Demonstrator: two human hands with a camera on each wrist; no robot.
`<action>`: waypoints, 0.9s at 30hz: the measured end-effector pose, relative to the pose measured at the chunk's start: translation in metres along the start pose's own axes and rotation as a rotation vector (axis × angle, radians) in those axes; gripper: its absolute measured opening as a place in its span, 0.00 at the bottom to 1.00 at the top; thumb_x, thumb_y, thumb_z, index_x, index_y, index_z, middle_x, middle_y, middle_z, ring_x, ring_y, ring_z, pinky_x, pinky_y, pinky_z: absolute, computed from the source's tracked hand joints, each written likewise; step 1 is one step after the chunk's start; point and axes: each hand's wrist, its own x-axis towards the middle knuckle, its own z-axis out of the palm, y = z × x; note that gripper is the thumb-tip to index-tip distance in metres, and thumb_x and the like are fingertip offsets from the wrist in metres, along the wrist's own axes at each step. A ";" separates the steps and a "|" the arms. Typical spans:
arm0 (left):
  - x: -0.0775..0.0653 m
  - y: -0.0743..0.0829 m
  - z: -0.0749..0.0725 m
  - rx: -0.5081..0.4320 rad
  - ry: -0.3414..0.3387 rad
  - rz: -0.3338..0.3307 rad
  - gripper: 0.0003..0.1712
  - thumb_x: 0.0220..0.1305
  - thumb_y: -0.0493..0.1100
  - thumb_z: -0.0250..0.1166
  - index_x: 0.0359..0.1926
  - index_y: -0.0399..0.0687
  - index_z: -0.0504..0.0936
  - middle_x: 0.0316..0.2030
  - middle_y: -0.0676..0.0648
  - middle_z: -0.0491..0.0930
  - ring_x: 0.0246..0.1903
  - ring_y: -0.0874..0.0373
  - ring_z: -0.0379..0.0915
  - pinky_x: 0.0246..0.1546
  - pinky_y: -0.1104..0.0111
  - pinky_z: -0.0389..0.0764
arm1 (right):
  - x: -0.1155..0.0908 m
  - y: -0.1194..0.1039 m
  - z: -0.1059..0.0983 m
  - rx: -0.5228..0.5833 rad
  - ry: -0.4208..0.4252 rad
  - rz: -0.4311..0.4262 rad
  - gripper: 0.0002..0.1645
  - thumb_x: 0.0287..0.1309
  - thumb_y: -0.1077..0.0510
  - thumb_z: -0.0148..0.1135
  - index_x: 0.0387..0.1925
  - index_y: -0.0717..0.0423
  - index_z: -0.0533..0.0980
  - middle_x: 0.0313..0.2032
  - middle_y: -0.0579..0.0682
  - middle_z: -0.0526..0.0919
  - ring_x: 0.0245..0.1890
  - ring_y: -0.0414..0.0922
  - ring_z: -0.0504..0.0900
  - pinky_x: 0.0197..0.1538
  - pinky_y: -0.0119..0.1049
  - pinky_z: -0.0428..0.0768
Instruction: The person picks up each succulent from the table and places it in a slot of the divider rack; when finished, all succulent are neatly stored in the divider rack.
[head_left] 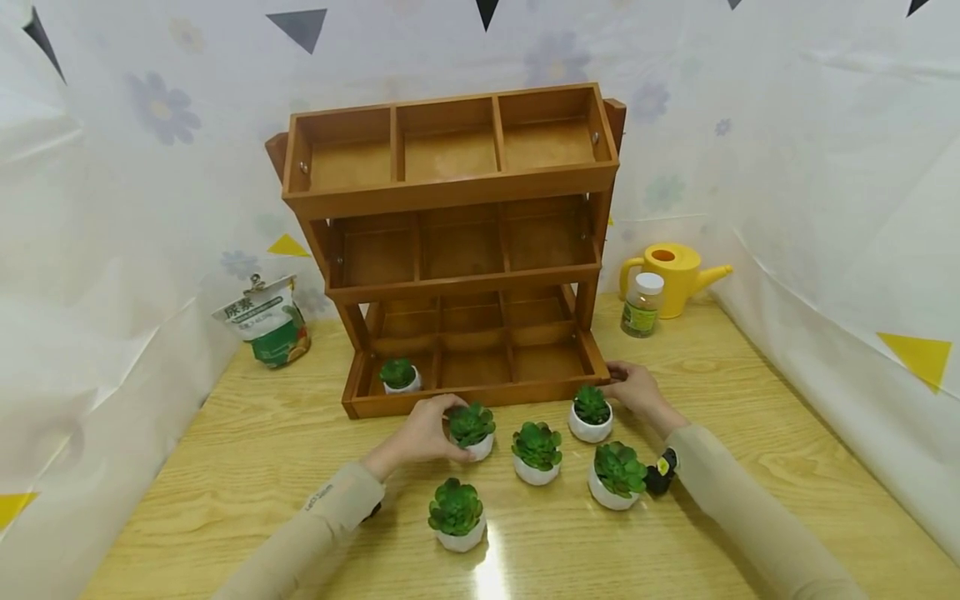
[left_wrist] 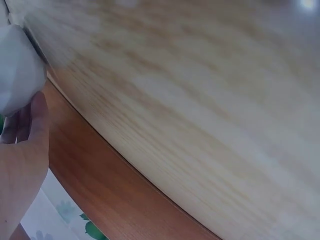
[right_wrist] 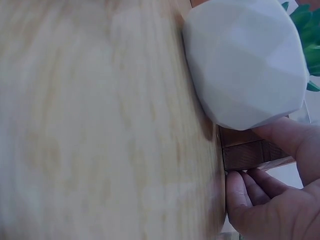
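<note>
My left hand (head_left: 422, 431) grips a small potted succulent (head_left: 472, 429), fingers and thumb about its white faceted pot (left_wrist: 20, 70), just in front of the wooden shelf (head_left: 472, 393). The right hand (head_left: 636, 392) holds the shelf's lower right front corner; in the right wrist view the wooden end (right_wrist: 245, 154) lies between thumb and curled fingers. Close before that hand stands another succulent (head_left: 591, 414), its white pot (right_wrist: 245, 65) partly covering the thumb. Other succulents stand on the table: one in the middle (head_left: 536, 452), one at the right (head_left: 617, 475), one nearest me (head_left: 457, 514).
A succulent (head_left: 400, 377) sits in the bottom tier's left front compartment. The three-tier shelf has divided trays. Left of it stands a clipped green-and-white bag (head_left: 273, 325); to the right are a white-capped jar (head_left: 641, 307) and a yellow watering can (head_left: 678, 279). Patterned sheeting (head_left: 847, 208) surrounds the table.
</note>
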 end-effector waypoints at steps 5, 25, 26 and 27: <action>0.001 0.002 -0.002 0.010 0.066 0.011 0.38 0.41 0.50 0.80 0.53 0.42 0.77 0.48 0.46 0.79 0.45 0.56 0.77 0.46 0.62 0.79 | 0.000 -0.001 0.000 -0.001 -0.001 0.001 0.38 0.57 0.64 0.62 0.67 0.70 0.59 0.62 0.70 0.68 0.62 0.62 0.69 0.59 0.50 0.73; 0.023 0.014 -0.027 -0.019 0.288 -0.017 0.36 0.42 0.47 0.79 0.53 0.42 0.77 0.46 0.46 0.79 0.38 0.56 0.76 0.39 0.63 0.80 | 0.000 0.000 -0.001 -0.010 0.001 0.000 0.38 0.58 0.62 0.62 0.67 0.70 0.60 0.62 0.70 0.68 0.62 0.62 0.69 0.59 0.50 0.73; 0.024 0.014 -0.028 -0.028 0.301 -0.019 0.35 0.42 0.47 0.79 0.53 0.43 0.77 0.45 0.46 0.79 0.38 0.56 0.76 0.37 0.64 0.80 | 0.000 0.000 -0.001 -0.011 0.001 -0.001 0.38 0.58 0.62 0.62 0.67 0.70 0.60 0.62 0.70 0.68 0.62 0.62 0.69 0.59 0.50 0.73; 0.026 0.014 -0.028 -0.038 0.314 -0.020 0.36 0.42 0.47 0.79 0.53 0.43 0.77 0.45 0.45 0.79 0.37 0.56 0.76 0.36 0.64 0.79 | 0.000 0.000 -0.001 -0.008 0.002 -0.002 0.38 0.58 0.62 0.62 0.67 0.70 0.60 0.62 0.70 0.68 0.62 0.62 0.69 0.59 0.50 0.73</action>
